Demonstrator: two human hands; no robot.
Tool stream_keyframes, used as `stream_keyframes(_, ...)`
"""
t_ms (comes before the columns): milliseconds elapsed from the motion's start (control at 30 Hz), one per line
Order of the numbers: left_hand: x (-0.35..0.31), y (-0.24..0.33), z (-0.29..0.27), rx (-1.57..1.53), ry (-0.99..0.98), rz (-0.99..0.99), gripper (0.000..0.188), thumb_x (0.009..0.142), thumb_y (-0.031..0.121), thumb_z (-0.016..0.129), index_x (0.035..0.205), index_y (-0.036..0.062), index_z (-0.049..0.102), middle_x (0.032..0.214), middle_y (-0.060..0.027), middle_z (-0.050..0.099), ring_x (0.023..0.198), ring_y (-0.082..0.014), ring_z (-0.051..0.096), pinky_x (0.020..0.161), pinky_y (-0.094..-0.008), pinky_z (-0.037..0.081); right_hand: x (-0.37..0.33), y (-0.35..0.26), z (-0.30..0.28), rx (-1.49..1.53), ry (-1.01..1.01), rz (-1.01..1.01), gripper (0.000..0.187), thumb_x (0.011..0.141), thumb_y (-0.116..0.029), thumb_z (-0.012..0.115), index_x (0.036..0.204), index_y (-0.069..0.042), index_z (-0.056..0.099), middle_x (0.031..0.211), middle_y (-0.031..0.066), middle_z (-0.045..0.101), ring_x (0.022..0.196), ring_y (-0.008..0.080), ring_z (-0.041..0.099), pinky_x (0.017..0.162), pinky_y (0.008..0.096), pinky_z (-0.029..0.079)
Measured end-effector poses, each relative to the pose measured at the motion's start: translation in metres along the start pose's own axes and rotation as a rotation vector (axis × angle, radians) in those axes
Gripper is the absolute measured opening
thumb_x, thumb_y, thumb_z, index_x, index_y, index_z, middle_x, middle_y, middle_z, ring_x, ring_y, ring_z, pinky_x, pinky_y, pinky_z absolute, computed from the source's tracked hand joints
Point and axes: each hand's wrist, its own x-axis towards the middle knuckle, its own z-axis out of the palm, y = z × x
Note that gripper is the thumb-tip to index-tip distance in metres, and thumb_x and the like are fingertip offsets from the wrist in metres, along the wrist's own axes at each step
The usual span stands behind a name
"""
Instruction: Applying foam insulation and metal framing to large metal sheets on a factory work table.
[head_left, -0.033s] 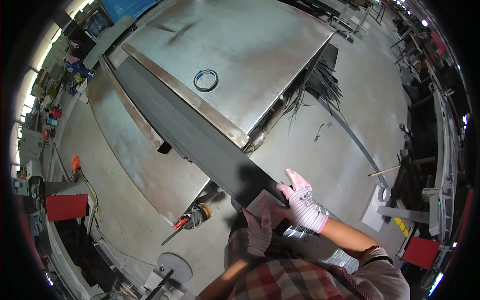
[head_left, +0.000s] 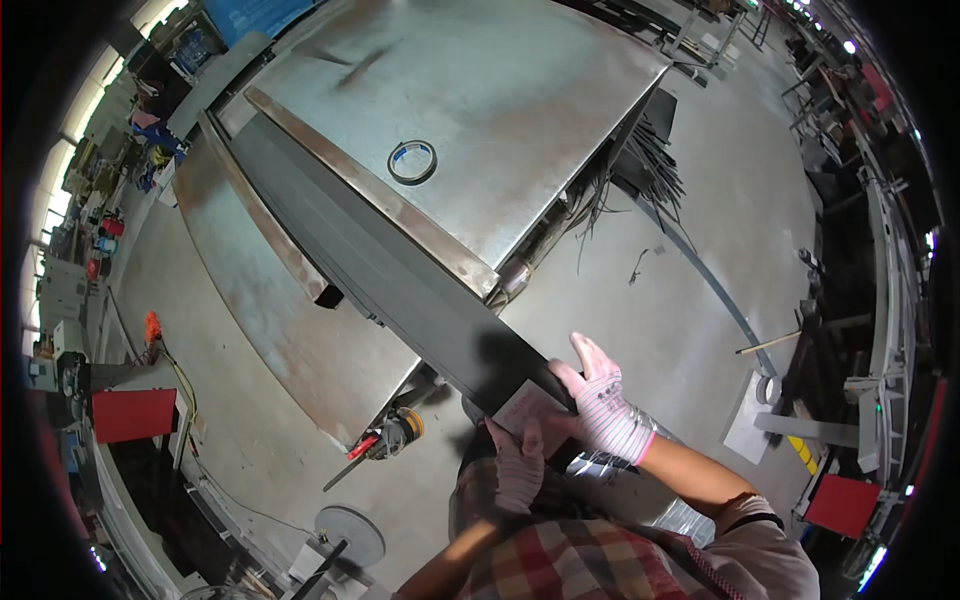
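A long dark grey flat strip (head_left: 400,270) runs diagonally between the metal tabletops toward me. A pale rectangular label (head_left: 528,405) lies across its near end. My left hand (head_left: 519,470), in a striped glove, is closed at the label's lower edge, its thumb on top of it. Some of its fingers are hidden. My right hand (head_left: 606,408), in a pink and white striped glove, is beside the strip's right edge with the upper digits spread. Its lower fingers reach to the label's right side in shadow.
A roll of tape (head_left: 412,162) lies on the large metal tabletop (head_left: 500,100). Below the left tabletop (head_left: 290,310) hangs a power tool (head_left: 400,432). Black strips (head_left: 655,165) bundle at the table's right side. A long strip (head_left: 700,265) lies on the floor.
My right hand has shifted slightly left and upward along the strip's edge. My left hand, the label and the strip stay in place.
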Motion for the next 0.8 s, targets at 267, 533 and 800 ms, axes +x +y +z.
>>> stream_keyframes(267, -0.002, 0.018, 0.003, -0.075, 0.001, -0.013, 0.102, 0.085, 0.058, 0.053, 0.143, -0.0061, -0.001, 0.141, -0.0279, 0.028, 0.129, -0.0336, 0.035, 0.104, -0.0378, 0.031, 0.048, 0.013, 0.018, -0.023, -0.109, -0.185, 0.034, 0.066, -0.028, 0.075, 0.096, -0.016, 0.066, 0.138, 0.0196, 0.037, 0.131, 0.0437, 0.028, 0.104, 0.049, 0.029)
stream_keyframes(533, 0.005, 0.035, -0.005, -0.221, 0.088, 0.213, 0.071, 0.092, 0.026, 0.053, 0.142, -0.002, 0.011, 0.133, -0.015, 0.038, 0.118, -0.0229, 0.041, 0.098, -0.0331, 0.037, 0.15, -0.011, 0.002, 0.226, 0.277, -0.281, 0.027, 0.077, -0.021, 0.068, 0.101, -0.01, 0.061, 0.125, 0.0129, 0.051, 0.118, 0.0342, 0.045, 0.098, 0.0433, 0.036)
stream_keyframes(800, 0.017, 0.041, 0.003, -0.322, -0.008, 0.206, 0.072, 0.09, 0.024, 0.054, 0.141, -0.002, 0.011, 0.129, -0.0143, 0.04, 0.116, -0.0213, 0.042, 0.097, -0.0302, 0.038, 0.367, 0.05, 0.074, -0.393, 0.212, -0.399, 0.044, 0.088, -0.033, 0.054, 0.121, -0.003, 0.049, 0.132, 0.0172, 0.046, 0.133, 0.0286, 0.031, 0.105, 0.043, 0.03)
